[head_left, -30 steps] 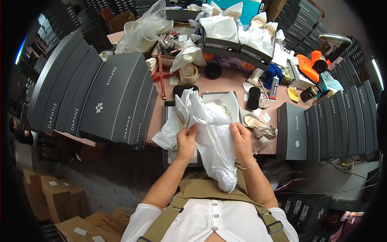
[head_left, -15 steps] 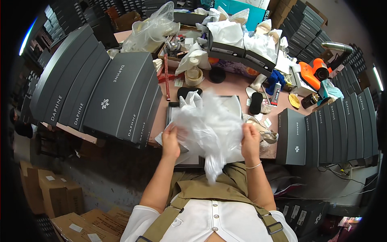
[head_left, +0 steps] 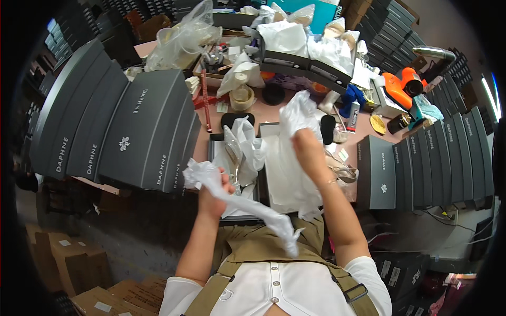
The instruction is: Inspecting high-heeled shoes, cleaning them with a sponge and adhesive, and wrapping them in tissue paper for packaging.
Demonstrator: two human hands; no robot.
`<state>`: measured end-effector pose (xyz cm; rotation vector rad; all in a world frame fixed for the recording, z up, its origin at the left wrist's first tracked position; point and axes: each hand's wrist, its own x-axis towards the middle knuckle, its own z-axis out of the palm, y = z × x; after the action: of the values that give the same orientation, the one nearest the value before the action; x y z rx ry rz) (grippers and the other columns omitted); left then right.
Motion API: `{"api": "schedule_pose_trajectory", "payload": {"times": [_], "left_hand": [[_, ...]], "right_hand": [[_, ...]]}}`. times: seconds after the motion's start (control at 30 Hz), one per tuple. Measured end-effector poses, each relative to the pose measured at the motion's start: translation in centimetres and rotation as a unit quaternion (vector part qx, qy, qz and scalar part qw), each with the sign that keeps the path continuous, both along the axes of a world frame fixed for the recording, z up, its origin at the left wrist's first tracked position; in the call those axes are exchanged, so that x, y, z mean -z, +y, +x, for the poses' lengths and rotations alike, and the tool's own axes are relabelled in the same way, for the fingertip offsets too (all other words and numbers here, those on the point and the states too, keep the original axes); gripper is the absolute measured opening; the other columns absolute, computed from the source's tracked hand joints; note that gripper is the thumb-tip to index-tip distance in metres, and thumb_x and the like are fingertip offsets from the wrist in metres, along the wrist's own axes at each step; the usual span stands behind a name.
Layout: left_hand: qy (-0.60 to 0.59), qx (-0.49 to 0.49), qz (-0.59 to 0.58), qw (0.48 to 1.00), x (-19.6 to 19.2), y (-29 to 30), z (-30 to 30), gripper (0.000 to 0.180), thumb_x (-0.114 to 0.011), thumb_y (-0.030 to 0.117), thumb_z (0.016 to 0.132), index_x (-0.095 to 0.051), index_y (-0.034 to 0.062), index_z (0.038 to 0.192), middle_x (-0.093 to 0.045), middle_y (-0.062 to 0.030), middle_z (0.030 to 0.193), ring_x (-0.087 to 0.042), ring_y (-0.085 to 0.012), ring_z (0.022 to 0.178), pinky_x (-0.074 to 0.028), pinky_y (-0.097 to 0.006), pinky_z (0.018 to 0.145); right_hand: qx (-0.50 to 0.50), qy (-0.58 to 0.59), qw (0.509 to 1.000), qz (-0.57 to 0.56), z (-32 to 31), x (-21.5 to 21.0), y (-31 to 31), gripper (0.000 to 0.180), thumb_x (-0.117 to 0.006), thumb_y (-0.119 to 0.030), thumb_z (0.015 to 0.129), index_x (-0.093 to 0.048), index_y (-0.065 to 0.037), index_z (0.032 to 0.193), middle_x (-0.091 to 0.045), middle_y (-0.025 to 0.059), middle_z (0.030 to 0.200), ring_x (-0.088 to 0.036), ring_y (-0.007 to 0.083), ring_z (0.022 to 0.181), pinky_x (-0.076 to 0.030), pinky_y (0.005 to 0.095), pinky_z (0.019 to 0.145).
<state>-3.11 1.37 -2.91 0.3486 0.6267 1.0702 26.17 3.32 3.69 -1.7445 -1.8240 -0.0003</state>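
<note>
My left hand (head_left: 212, 199) is closed round a twisted strip of thin white wrapping (head_left: 253, 208), which hangs across my lap. My right hand (head_left: 310, 154) grips a crumpled sheet of white tissue paper (head_left: 299, 117) above the right part of an open shoebox (head_left: 267, 126). More white paper spreads below that hand. In the box's left part, a light shiny shoe (head_left: 232, 150) lies beside bunched white tissue (head_left: 250, 145). Wrapping covers part of the shoe. Right of the box sits a beige strappy shoe (head_left: 342, 171).
Dark grey shoeboxes stand in rows at left (head_left: 142, 131) and right (head_left: 382, 174). Paper-filled boxes of shoes (head_left: 284, 60) are at the back. A tape roll (head_left: 242, 98), a glue tube (head_left: 353, 117) and an orange heat gun (head_left: 398, 89) lie around the work area.
The white wrapping held between both hands is now in two separate pieces, one per hand. My right hand moved up and left; my left hand moved down and left. The shoe has come into view.
</note>
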Motion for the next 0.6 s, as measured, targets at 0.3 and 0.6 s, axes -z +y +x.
{"api": "schedule_pose_trajectory", "payload": {"times": [0.3, 0.6], "left_hand": [[-0.009, -0.151, -0.072, 0.986, -1.4, 1.4, 2.3, 0.019, -0.061, 0.012, 0.087, -0.059, 0.0105, 0.106, -0.061, -0.0020, 0.105, -0.057, -0.0177, 0.101, -0.047, -0.036, 0.090], [0.368, -0.133, 0.231, 0.891, -0.6, 1.1, -1.0, 0.077, -0.071, 0.003, 0.076, -0.029, 0.0039, 0.141, -0.053, -0.0105, 0.120, -0.055, -0.0183, 0.104, -0.049, -0.035, 0.086]], "right_hand": [[-0.202, 0.056, 0.920, -0.330, -1.0, 1.6, 1.0, 0.034, -0.054, -0.022, 0.090, -0.056, 0.002, 0.113, -0.058, 0.0237, 0.116, -0.058, 0.0364, 0.103, -0.048, 0.0424, 0.084], [-0.234, 0.271, 0.889, -0.286, -3.0, -3.1, -6.7, 0.017, -0.061, -0.012, 0.087, -0.059, 0.003, 0.096, -0.057, 0.0166, 0.070, -0.052, 0.0231, 0.060, -0.043, 0.0347, 0.061]]}}
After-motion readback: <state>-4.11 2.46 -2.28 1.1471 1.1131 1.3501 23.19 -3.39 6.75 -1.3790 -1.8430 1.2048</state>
